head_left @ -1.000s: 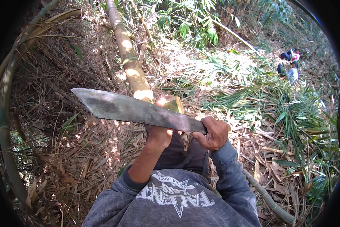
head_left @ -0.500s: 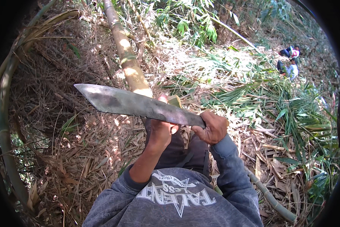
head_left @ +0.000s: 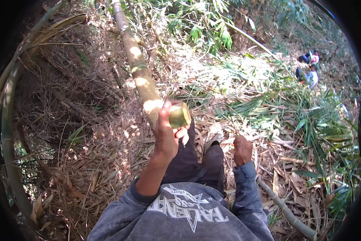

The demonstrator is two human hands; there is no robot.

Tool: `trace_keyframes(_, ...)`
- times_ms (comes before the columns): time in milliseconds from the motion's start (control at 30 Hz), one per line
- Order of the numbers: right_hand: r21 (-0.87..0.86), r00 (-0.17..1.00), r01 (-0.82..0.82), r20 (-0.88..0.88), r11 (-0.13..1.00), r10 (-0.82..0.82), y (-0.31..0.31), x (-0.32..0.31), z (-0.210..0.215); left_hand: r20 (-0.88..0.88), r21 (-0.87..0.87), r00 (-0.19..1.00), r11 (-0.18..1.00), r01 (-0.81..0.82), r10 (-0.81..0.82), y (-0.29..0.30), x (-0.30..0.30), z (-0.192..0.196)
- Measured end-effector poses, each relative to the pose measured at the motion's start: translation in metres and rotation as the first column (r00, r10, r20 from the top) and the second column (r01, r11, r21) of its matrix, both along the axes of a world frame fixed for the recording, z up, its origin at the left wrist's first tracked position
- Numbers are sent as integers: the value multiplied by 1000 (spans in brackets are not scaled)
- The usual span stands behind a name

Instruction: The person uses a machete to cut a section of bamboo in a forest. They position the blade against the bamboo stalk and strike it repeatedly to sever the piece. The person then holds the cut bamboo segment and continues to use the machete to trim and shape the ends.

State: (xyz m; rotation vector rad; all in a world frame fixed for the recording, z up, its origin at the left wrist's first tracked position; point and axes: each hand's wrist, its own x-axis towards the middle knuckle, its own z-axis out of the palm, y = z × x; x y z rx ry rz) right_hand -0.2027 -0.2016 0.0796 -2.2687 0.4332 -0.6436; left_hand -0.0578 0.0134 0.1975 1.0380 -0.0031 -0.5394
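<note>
My left hand is closed round a short cut piece of bamboo, yellow-green with a pale cut end facing right. It is held in front of my legs, beside the lower end of a long bamboo pole. Off to the right, my right hand forms a fist, knuckles up, lower than the bamboo piece. Half a second ago this hand gripped a machete; its blade cannot be made out now, and whatever the fist wraps is hidden.
Dry leaves cover the ground. A thin bamboo stem lies at lower right. Curved green bamboo stalks rise at the left edge. Cut green fronds are heaped on the right. Two people are low down at far right.
The machete blade, earlier across the bamboo piece and my left hand, has gone from sight. My right hand has moved right and down. My left hand still holds the bamboo piece.
</note>
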Motion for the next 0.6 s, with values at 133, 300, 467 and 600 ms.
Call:
trace_keyframes(133, -68, 978, -144, 144, 987, 153, 26, 20, 39, 70, -35, 997, 999, -23, 25, -8, -4, -21)
trace_keyframes(300, -230, 941, -232, 195, 945, 278, 44, 42, 75, 575, 179, 817, 967, -183, 49, -12, -9, -32)
trace_keyframes(467, -249, 928, -273, 184, 929, 323, 51, 46, 77, 698, 174, 706, 928, -329, 119, -15, 1, -47)
trace_keyframes(600, -257, 932, -275, 166, 927, 322, 49, 47, 75, 566, 160, 821, 967, -197, 74, -12, -12, -23)
